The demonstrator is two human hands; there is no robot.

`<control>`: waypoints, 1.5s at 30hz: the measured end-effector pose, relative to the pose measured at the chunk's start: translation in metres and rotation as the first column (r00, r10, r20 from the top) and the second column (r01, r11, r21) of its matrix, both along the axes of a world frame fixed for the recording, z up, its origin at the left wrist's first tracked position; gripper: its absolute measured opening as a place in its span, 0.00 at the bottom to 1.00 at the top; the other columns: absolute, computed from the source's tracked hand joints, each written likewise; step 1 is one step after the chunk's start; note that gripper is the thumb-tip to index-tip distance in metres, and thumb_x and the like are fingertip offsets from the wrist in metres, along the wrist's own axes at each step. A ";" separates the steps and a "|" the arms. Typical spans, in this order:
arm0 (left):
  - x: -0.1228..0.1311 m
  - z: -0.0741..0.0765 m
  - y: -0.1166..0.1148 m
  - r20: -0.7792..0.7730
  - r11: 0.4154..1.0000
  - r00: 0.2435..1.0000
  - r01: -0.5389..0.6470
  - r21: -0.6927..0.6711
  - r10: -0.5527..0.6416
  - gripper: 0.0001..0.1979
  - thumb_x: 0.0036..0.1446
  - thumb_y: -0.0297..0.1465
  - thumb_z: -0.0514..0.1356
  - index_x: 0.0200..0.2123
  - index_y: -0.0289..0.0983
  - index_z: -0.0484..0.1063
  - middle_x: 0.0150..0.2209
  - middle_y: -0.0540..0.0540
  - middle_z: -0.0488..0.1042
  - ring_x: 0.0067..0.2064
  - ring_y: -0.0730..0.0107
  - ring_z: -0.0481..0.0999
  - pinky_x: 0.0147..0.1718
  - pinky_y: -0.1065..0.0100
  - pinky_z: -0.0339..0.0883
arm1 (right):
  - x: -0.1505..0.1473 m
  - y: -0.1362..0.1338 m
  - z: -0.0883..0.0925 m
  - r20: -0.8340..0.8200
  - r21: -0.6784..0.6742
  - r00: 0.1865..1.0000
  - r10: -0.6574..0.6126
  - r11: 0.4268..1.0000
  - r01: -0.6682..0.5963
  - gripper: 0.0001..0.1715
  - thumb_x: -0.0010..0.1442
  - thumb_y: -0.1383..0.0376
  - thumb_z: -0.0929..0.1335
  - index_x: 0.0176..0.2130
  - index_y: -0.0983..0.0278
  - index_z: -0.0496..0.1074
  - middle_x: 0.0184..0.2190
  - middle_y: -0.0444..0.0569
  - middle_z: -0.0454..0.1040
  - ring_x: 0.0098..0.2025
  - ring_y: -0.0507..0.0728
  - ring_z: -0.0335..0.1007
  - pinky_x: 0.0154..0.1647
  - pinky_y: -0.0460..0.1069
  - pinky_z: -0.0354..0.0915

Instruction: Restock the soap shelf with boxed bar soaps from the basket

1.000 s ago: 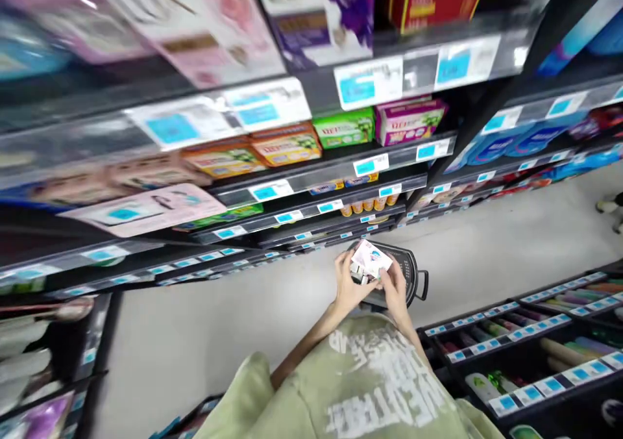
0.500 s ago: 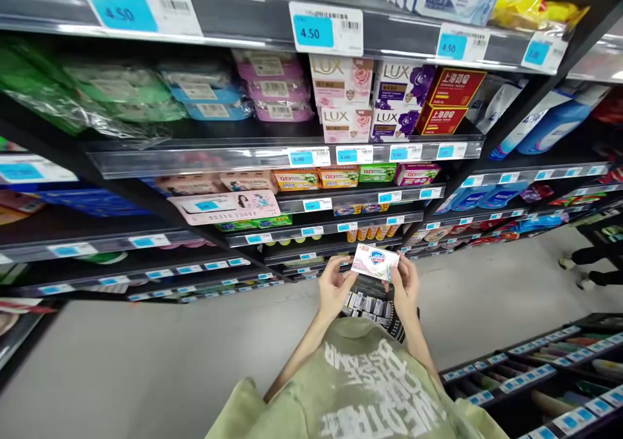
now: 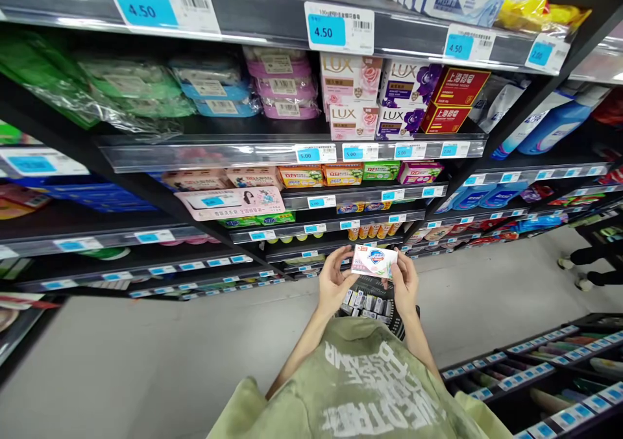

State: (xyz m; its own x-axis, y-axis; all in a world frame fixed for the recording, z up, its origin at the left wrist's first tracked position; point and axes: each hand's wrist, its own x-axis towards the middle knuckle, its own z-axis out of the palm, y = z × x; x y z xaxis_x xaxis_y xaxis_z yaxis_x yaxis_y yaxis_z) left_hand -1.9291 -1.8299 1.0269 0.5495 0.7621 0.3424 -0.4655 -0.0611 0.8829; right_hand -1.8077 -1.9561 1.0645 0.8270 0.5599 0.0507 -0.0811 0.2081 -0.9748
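Note:
A small white soap box with a blue shield logo and green leaves is held flat between both hands, in front of my green shirt. My left hand grips its left end and my right hand grips its right end, fingers curled on the edges. Directly below the box stands a black shopping basket on the floor, holding several small packs.
Dark store shelves fill the view ahead, with LUX soap boxes, red boxes, bagged goods and blue price tags. A low shelf runs at my right. Another person's feet stand at far right on the grey floor.
A second ago my view tilted down and both hands held the box low over the basket. The view has since lifted and steadied, and the hands have raised the box, now turned flat.

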 end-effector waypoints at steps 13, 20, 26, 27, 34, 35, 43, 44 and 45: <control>0.009 0.041 -0.007 -0.328 0.787 0.945 0.205 0.581 -0.004 0.40 0.54 0.32 0.74 0.69 0.50 0.66 0.57 0.39 0.73 0.60 0.49 0.73 0.60 0.46 0.70 | -0.015 -0.002 -0.035 -0.519 0.143 0.805 0.290 0.957 -0.253 0.42 0.53 0.32 0.71 0.52 0.59 0.78 0.52 0.55 0.81 0.59 0.70 0.74 0.61 0.66 0.70; 0.002 0.039 0.000 -0.436 0.810 0.900 0.248 0.532 0.010 0.46 0.57 0.30 0.71 0.74 0.50 0.54 0.59 0.39 0.75 0.60 0.48 0.72 0.59 0.46 0.69 | -0.019 0.004 -0.037 -0.623 0.288 0.729 0.285 0.949 -0.126 0.41 0.61 0.35 0.61 0.57 0.58 0.76 0.51 0.53 0.82 0.54 0.67 0.78 0.58 0.64 0.71; -0.009 0.034 0.005 -0.452 0.836 0.892 0.234 0.496 0.019 0.46 0.55 0.27 0.72 0.72 0.50 0.56 0.58 0.42 0.76 0.60 0.50 0.73 0.61 0.47 0.69 | -0.022 0.005 -0.037 -0.585 0.267 0.736 0.340 0.938 -0.221 0.47 0.59 0.32 0.59 0.62 0.57 0.71 0.56 0.56 0.79 0.55 0.68 0.77 0.55 0.65 0.71; -0.010 0.034 0.005 -0.449 0.838 0.893 0.230 0.495 0.020 0.46 0.54 0.27 0.73 0.72 0.50 0.57 0.59 0.41 0.76 0.60 0.50 0.73 0.61 0.47 0.69 | -0.024 0.005 -0.037 -0.570 0.256 0.745 0.346 0.937 -0.240 0.48 0.59 0.31 0.60 0.63 0.57 0.71 0.56 0.56 0.79 0.56 0.69 0.76 0.56 0.66 0.70; -0.022 0.017 0.000 -0.340 0.840 0.939 0.144 0.524 0.051 0.34 0.58 0.22 0.67 0.65 0.47 0.68 0.61 0.38 0.71 0.62 0.52 0.74 0.57 0.50 0.75 | -0.023 -0.004 -0.025 -0.216 0.229 0.913 0.346 0.927 -0.297 0.58 0.34 0.44 0.83 0.60 0.55 0.67 0.64 0.58 0.71 0.67 0.71 0.67 0.68 0.68 0.63; -0.024 0.013 -0.001 -0.322 0.830 0.944 0.121 0.544 0.073 0.32 0.59 0.21 0.65 0.65 0.47 0.68 0.60 0.38 0.72 0.61 0.53 0.74 0.57 0.50 0.75 | -0.021 -0.005 -0.023 -0.129 0.222 0.926 0.354 0.921 -0.321 0.58 0.32 0.49 0.85 0.59 0.54 0.66 0.65 0.58 0.70 0.68 0.71 0.65 0.68 0.67 0.62; -0.029 0.000 -0.008 -0.205 0.747 0.955 -0.024 0.664 0.213 0.27 0.65 0.21 0.62 0.63 0.47 0.69 0.58 0.39 0.75 0.59 0.57 0.77 0.54 0.52 0.77 | -0.020 -0.008 -0.022 0.065 0.117 0.908 0.413 0.901 -0.418 0.51 0.34 0.52 0.86 0.48 0.54 0.60 0.66 0.61 0.66 0.71 0.69 0.61 0.60 0.65 0.70; -0.030 -0.001 -0.008 -0.198 0.744 0.953 -0.039 0.667 0.228 0.26 0.65 0.21 0.62 0.63 0.46 0.69 0.58 0.39 0.75 0.59 0.57 0.78 0.54 0.52 0.78 | -0.022 -0.008 -0.021 0.062 0.113 0.908 0.415 0.901 -0.419 0.51 0.34 0.54 0.86 0.49 0.54 0.60 0.65 0.61 0.66 0.71 0.69 0.61 0.60 0.65 0.70; -0.030 -0.003 -0.008 -0.192 0.743 0.950 -0.056 0.667 0.245 0.26 0.65 0.21 0.62 0.63 0.46 0.69 0.58 0.38 0.75 0.59 0.57 0.78 0.54 0.52 0.78 | -0.024 -0.007 -0.020 0.068 0.107 0.914 0.401 0.907 -0.406 0.51 0.34 0.56 0.86 0.50 0.54 0.59 0.65 0.60 0.66 0.71 0.69 0.61 0.60 0.64 0.70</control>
